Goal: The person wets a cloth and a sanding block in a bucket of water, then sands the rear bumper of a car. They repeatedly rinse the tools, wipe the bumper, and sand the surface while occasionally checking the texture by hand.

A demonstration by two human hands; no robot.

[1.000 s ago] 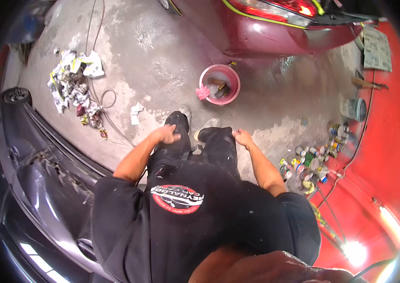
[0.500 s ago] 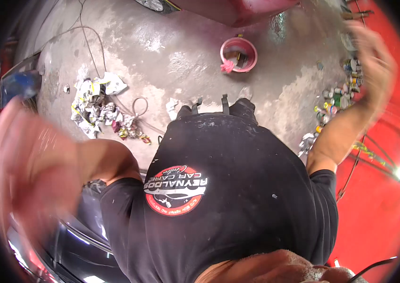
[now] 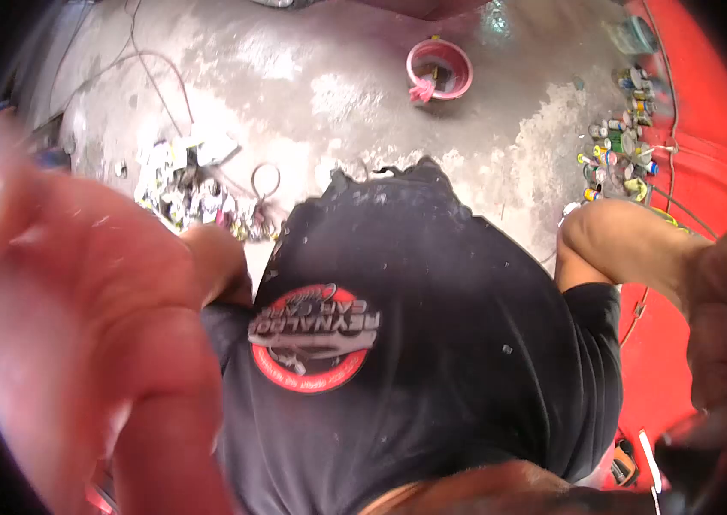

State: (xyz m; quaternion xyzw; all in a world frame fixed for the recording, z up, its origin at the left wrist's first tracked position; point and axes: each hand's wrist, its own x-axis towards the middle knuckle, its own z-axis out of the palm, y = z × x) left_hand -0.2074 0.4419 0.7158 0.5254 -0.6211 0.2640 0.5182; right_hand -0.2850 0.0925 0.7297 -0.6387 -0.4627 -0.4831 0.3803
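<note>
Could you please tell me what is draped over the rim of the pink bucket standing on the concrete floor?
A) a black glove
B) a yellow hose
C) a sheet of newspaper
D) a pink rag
D: a pink rag hangs over the rim of the pink bucket on the side nearer the person, its colour close to the bucket's own.

The person's left grip [image 3: 80,300] is held up close to the camera and fills the left side, blurred. The right grip [image 3: 724,318] is at the right edge, above a sharply bent elbow. Finger positions are unclear on both.
</note>
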